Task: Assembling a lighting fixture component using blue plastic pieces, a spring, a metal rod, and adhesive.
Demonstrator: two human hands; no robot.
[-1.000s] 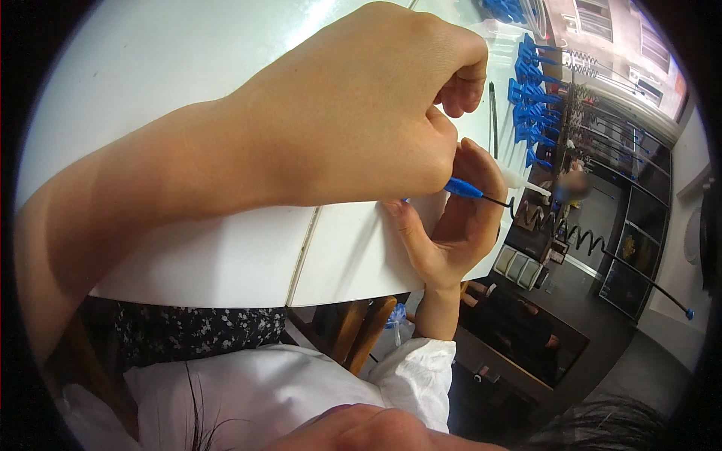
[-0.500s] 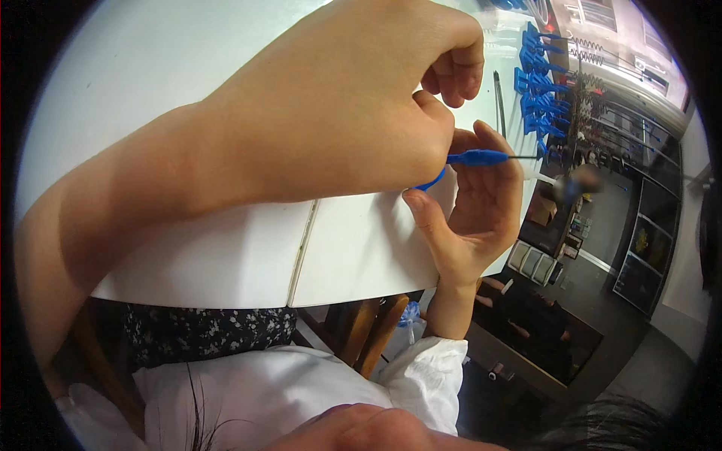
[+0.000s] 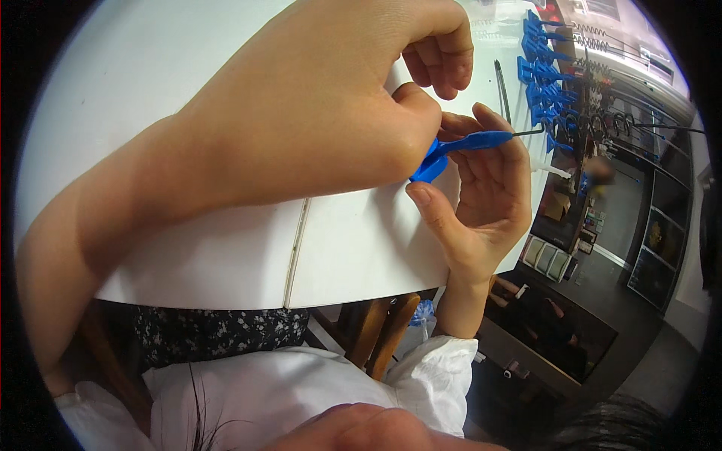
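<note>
A blue plastic clip (image 3: 430,167) with a tapering blue stem and a thin metal rod, bent at its tip, is held above the white table (image 3: 353,248). My left hand (image 3: 338,98) reaches across from the left, back upward, its fingers curled. It is closed around the clip's left end, and its grip hides that part. My right hand (image 3: 481,195) is cupped on the right, thumb apart from the fingers. Its thumb tip lies just under the clip and the stem passes in front of its fingers; some fingertips are hidden behind my left hand.
Several similar blue clips (image 3: 545,75) with metal rods and coils line the table's far right edge. A slim dark metal tool (image 3: 502,90) lies near them. A pale nozzle-like piece (image 3: 553,169) juts out beyond my right hand. Wooden chair parts (image 3: 383,334) stand below the table's near edge.
The clip has tilted, its rod end now pointing higher, and more of its blue body shows. My left hand has shifted slightly up and left; my right hand sits a little further right.
</note>
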